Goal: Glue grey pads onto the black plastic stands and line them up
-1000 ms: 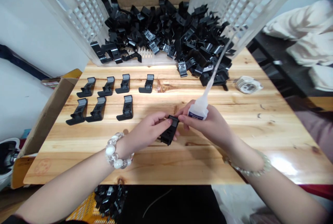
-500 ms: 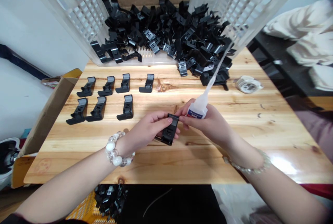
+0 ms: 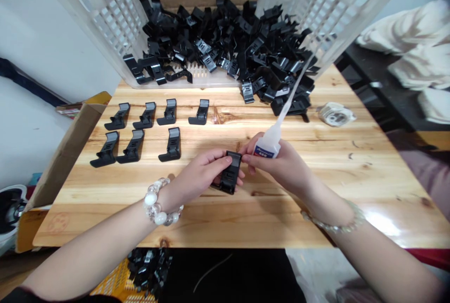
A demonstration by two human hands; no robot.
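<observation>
Two hands hold a black clip and a glue bottle together over the wooden worktop.

The left hand [image 3: 200, 174] has its grip closed round a black clip [image 3: 231, 177], thumb on top and fingers beneath, holding it just above the worktop [image 3: 246, 218] near its front middle. The right hand [image 3: 284, 167] is closed round a small white glue bottle [image 3: 267, 146], whose long thin nozzle slants up and away toward the clip pile; its fingertips [image 3: 246, 158] touch the clip's upper end. Left of the held clip, seven clips [image 3: 140, 134] stand in two rows on the worktop. Behind it, a heap of clips [image 3: 225, 45] spills from a white crate [image 3: 108, 17]. A wrapped roll [image 3: 335, 114] lies well to the right.
</observation>
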